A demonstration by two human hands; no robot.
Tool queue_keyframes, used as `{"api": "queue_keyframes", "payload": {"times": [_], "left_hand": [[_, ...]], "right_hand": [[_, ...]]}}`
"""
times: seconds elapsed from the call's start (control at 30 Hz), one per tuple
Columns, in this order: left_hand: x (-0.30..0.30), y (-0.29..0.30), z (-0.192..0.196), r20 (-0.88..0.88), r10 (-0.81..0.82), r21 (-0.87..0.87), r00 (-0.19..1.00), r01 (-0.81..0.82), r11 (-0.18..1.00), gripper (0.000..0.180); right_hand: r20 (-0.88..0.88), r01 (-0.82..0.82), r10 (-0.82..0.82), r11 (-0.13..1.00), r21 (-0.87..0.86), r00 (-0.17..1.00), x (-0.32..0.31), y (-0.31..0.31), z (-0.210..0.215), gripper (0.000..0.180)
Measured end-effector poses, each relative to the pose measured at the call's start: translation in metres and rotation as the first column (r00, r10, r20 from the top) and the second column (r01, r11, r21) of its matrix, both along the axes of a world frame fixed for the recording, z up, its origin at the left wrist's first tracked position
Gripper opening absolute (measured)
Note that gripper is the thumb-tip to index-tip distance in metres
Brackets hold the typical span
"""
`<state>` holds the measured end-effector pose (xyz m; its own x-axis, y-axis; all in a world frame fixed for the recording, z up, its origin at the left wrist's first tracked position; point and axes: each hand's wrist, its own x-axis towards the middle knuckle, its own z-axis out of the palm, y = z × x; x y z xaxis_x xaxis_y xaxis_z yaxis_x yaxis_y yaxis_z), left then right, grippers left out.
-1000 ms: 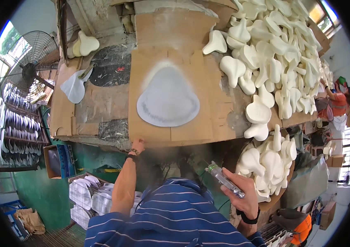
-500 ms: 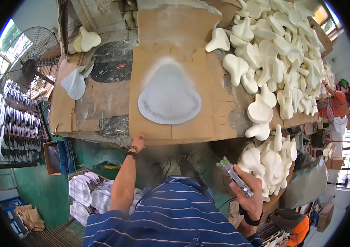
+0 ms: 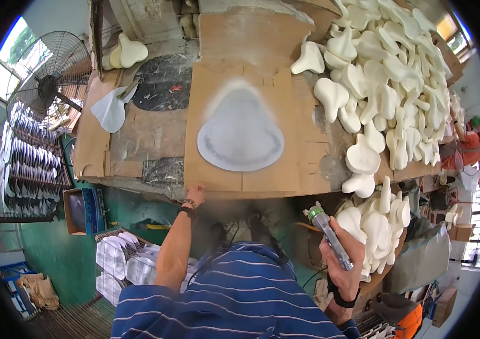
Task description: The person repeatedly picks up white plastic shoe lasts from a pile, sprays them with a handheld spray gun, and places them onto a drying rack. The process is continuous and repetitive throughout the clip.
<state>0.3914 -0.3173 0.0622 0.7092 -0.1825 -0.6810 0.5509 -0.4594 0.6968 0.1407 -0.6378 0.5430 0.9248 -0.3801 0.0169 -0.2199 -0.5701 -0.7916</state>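
We see the fingers of the right hand (image 3: 346, 270) wrapped closed around a slim spray gun (image 3: 328, 234), whose green-ringed nozzle points up and toward the worktop (image 3: 138, 138); the gun is held below the worktop's near edge, beside a heap of pale foam pieces (image 3: 378, 223). The left hand (image 3: 195, 195) rests on the near edge of the worktop, fingers curled over the edge of a cardboard sheet (image 3: 217, 169); we cannot tell whether they grip it or merely touch it. A dark band circles the left wrist.

On the cardboard sheet, well beyond the left hand, lies a grey saddle-shaped piece (image 3: 241, 135), flat, with its narrow end away from us and a pale haze of overspray around its outline. To its right, a large pile of cream saddle-shaped mouldings (image 3: 387, 85) covers the worktop and spills toward the near right corner. To its left we find a thin whitish cover piece (image 3: 110, 110) on bare cardboard, and beyond it two further cream mouldings (image 3: 127, 52).

At the far left stands a round wire fan (image 3: 48, 90). Below the worktop, a crate of white pieces (image 3: 124, 260) sits near the left forearm. Another person in orange (image 3: 468, 144) works at the right rim.
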Motion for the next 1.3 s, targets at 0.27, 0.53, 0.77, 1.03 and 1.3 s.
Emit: {"api": "queue_keyframes", "payload": {"times": [0.27,0.53,0.77,1.03,1.3], "left_hand": [[0.000,-0.001,0.000,0.032,-0.013,-0.013,0.999,0.014,1.000,0.029],[-0.004,-0.003,0.005,0.088,0.050,-0.069,0.995,-0.044,0.997,0.022],[-0.002,0.001,0.008,0.054,-0.031,-0.049,0.998,0.034,0.998,0.024],[-0.004,-0.001,0.017,0.100,-0.063,0.026,0.993,0.061,0.998,0.025],[-0.001,-0.006,0.018,0.083,-0.072,0.011,0.994,0.072,0.997,0.024]], "right_hand": [[-0.001,-0.137,0.137,0.990,0.028,0.991,0.006,0.008,0.001,0.062],[0.102,-0.013,0.023,0.995,-0.097,0.995,0.004,0.003,0.004,0.061],[-0.002,-0.113,0.113,0.986,-0.124,0.994,-0.021,-0.016,0.003,0.062],[-0.044,0.137,-0.140,0.988,-0.072,0.989,-0.052,0.001,-0.009,0.054],[-0.078,0.170,-0.158,0.967,0.189,0.984,-0.060,0.052,-0.026,0.047]]}}
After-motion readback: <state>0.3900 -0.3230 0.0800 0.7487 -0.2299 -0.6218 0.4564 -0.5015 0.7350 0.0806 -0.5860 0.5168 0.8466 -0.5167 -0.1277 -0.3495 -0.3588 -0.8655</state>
